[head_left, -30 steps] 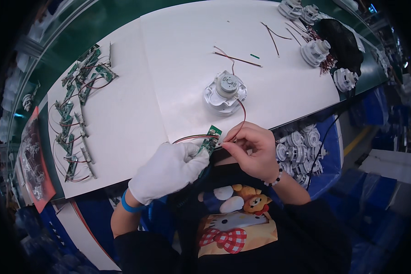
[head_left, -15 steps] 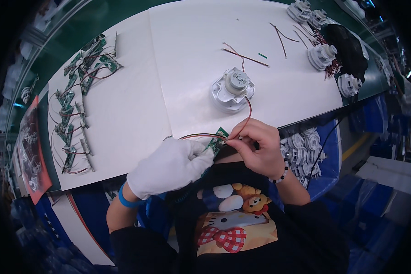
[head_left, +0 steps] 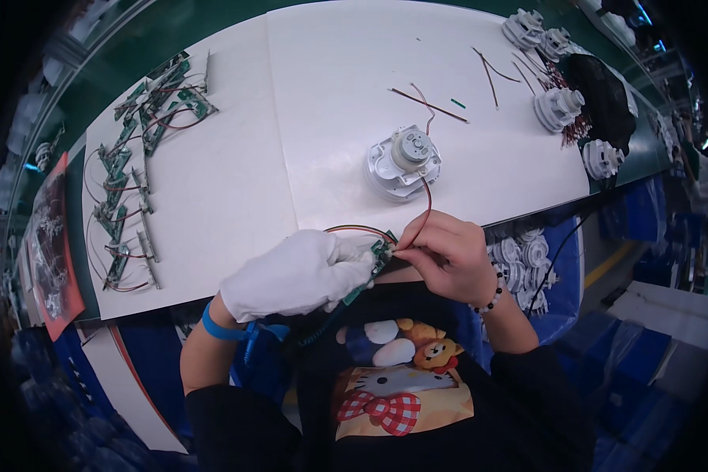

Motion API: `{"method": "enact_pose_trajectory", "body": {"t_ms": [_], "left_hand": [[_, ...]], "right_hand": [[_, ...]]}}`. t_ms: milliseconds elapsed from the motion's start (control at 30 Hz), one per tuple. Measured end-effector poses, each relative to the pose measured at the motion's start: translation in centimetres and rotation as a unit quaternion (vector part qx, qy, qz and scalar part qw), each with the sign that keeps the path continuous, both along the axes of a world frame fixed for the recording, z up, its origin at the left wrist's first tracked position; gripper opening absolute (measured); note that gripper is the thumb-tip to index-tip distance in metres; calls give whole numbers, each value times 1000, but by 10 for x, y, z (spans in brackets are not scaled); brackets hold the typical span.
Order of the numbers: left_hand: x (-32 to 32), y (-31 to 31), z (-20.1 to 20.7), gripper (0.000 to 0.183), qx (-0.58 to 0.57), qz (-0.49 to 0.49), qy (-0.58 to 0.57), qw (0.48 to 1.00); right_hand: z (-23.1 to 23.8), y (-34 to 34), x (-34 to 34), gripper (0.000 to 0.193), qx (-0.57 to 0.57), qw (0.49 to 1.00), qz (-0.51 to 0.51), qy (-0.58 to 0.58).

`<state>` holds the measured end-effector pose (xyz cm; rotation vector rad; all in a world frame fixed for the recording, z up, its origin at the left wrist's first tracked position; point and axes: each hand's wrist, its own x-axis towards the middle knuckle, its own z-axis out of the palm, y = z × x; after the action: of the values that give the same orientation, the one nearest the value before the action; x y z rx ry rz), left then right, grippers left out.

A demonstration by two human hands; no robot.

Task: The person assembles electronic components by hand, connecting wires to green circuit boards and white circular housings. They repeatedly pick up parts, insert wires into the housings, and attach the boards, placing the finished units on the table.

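A small green circuit board (head_left: 376,263) is held at the near edge of the white desk (head_left: 236,189), between the two hands and just above the person's chest. It is gripped by the left hand (head_left: 295,274), which is covered by a white glove; those fingers (head_left: 352,266) are curled closed around the board's lower part. The right hand (head_left: 447,256) is bare, and its fingers (head_left: 417,250) are pinched together at the board's upper corner, on a thin red wire (head_left: 425,208). This wire runs up from the fingers to a round white motor housing (head_left: 402,163), which stands on the desk just beyond the right hand. A further loop of red and coloured wire (head_left: 358,230) arches over the left fingers to the board.

Far to the left of the gloved fingers, rows of green circuit boards with wires (head_left: 130,169) are laid out on the desk, and beyond them a flat red package (head_left: 55,236) lies at the desk's edge. Loose wire offcuts (head_left: 433,106) lie beyond the motor housing. More white housings (head_left: 560,106) are set far to the right, beside a black bag (head_left: 602,98). Below the right wrist, a blue bin of white parts (head_left: 527,256) is seen.
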<state>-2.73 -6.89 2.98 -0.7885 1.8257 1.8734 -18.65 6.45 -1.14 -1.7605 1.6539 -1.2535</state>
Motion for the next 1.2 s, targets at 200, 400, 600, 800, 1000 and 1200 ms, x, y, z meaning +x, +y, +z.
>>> {"method": "enact_pose_trajectory", "body": {"t_ms": [200,400,600,800,1000,1200], "left_hand": [[5,1,-7,17,40,39,30,998],[2,12,1,18,-58,34,70,995],[1,19,7,20,-86,41,44,994],[0,28,17,22,-104,65,55,991],[3,27,14,23,-120,16,30,992],[17,21,11,22,-114,64,59,990]], "right_hand": [[-18,11,5,9,33,987,-72,-138],[-11,19,30,30,177,809,-98,-552],[-16,17,30,35,149,797,-46,-583],[-16,17,35,33,131,793,-82,-590],[-22,20,35,31,161,781,-67,-600],[14,-3,-47,21,114,942,-163,-271]]}}
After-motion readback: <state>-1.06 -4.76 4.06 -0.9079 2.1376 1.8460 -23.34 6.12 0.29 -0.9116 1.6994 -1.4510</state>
